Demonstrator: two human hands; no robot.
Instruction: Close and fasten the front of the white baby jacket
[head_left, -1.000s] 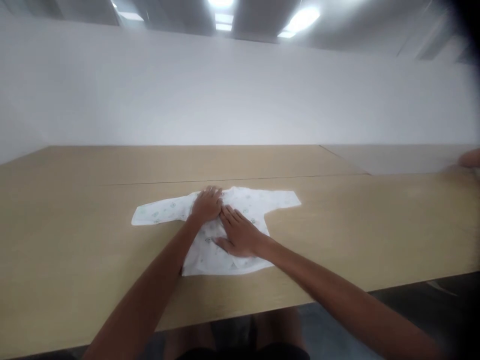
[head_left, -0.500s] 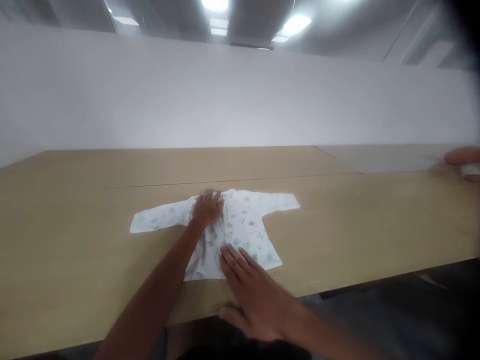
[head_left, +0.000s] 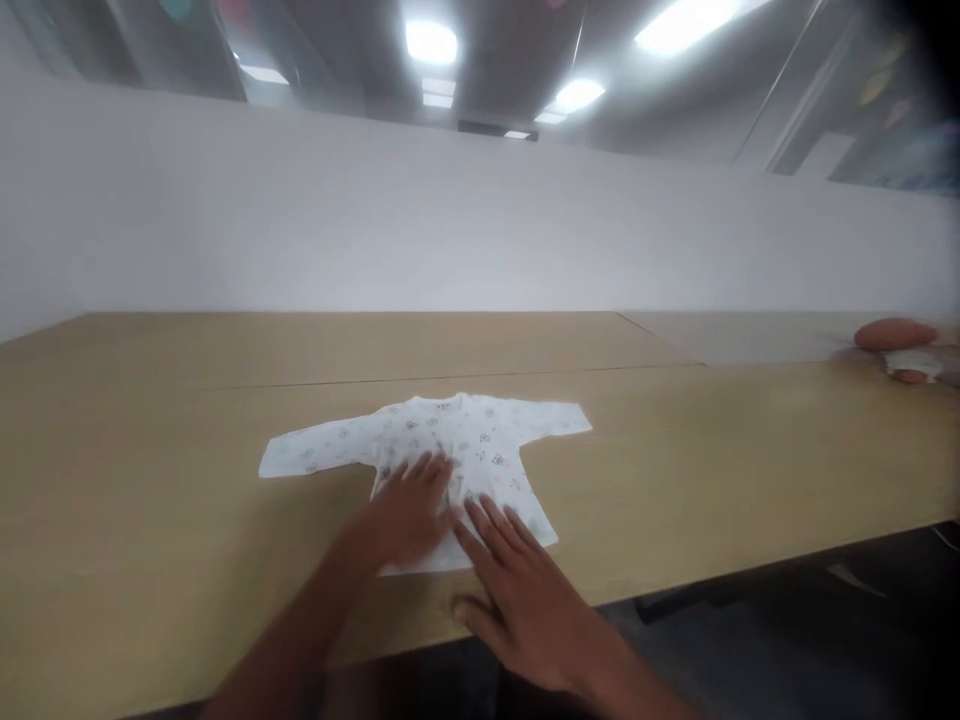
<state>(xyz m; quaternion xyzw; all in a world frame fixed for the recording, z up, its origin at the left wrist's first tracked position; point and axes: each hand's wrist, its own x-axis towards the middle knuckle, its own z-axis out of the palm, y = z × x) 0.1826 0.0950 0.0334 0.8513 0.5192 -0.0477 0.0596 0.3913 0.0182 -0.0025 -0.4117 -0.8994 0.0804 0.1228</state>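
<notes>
A small white long-sleeved baby shirt (head_left: 491, 440), printed with little pale green and grey figures, lies spread on the wooden table with both sleeves stretched out sideways. Across its left middle rests my left hand (head_left: 409, 510), slightly blurred, fingers extended and flat over the cloth. My right hand (head_left: 517, 590) has its fingertips on the lower front of the shirt, fingers stretched and the thumb apart, near the table's front edge. Part of the shirt's lower left side is hidden under my left hand and forearm.
The light wooden table (head_left: 150, 540) reaches back to a white wall (head_left: 480, 220), with a seam across its far part. At the far right edge are a reddish-brown rounded object (head_left: 895, 334) and a white bundle (head_left: 913, 365).
My left hand has slid from the shirt's neckline down toward its lower front. My right hand stays near the hem. The view has tilted slightly upward.
</notes>
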